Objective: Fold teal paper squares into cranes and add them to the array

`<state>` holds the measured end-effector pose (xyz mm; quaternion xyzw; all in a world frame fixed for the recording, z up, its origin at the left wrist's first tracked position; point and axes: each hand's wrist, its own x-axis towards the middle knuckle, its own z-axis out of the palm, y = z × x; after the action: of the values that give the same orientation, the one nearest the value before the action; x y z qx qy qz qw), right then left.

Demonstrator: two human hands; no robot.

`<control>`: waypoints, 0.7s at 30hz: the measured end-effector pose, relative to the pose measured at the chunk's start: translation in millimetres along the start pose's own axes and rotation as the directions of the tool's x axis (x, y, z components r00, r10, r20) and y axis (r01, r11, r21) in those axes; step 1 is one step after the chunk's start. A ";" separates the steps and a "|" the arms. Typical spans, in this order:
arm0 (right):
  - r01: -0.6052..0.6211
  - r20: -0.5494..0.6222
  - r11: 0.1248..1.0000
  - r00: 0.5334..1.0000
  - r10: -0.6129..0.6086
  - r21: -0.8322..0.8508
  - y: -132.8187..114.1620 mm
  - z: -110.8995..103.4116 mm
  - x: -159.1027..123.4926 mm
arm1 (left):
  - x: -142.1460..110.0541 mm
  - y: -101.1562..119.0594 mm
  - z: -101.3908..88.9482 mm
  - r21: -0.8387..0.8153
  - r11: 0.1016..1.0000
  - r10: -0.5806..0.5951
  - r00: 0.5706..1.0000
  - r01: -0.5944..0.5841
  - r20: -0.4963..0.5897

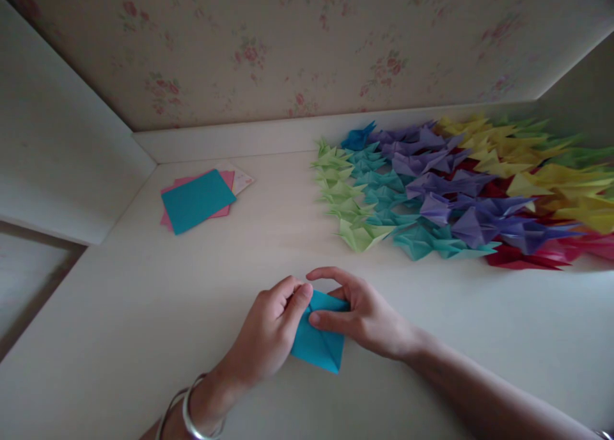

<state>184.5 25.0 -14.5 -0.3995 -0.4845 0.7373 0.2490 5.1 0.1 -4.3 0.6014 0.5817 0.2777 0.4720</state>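
Blue paper (320,349): folded, with a diagonal crease line; it is at the near middle of the white desk (119,337), between both hands.
Left hand (274,328): pinches the far left corner of the paper with thumb and bent fingers.
Right hand (367,315): thumb lies on the paper, index finger is lifted and curved; I cannot tell if the hidden fingers press from below.
Teal sheet (197,200): at far left, on top of pink sheets (223,212).
Folded figures (451,184): coloured rows at far right.

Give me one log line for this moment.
left hand: holding blue folded paper; right hand: thumb on it; paper stack: back left; paper figures: back right
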 end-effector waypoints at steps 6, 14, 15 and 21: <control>0.003 -0.002 1.000 1.000 -0.003 0.008 3.1 -2.1 -0.5 | 0.3 0.2 1.8 -0.015 1.000 -0.010 1.000 0.011 0.024; -0.027 -0.064 0.995 0.997 0.033 0.094 -2.3 -4.5 2.4 | 2.3 -0.4 -1.8 -0.060 0.997 -0.045 0.999 0.045 0.005; -0.015 -0.074 0.998 0.997 0.020 0.063 -2.3 -4.6 2.7 | 2.4 -0.7 -1.8 -0.062 0.997 -0.044 0.999 0.045 0.011; 0.048 -0.048 0.999 0.998 -0.049 -0.024 -0.7 -2.7 2.1 | 1.1 0.7 -0.3 -0.041 0.999 -0.011 0.998 0.014 0.069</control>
<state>185.5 28.3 -15.2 -0.4082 -0.4961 0.7156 0.2741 5.4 1.3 -3.8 0.5969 0.5631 0.2660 0.5058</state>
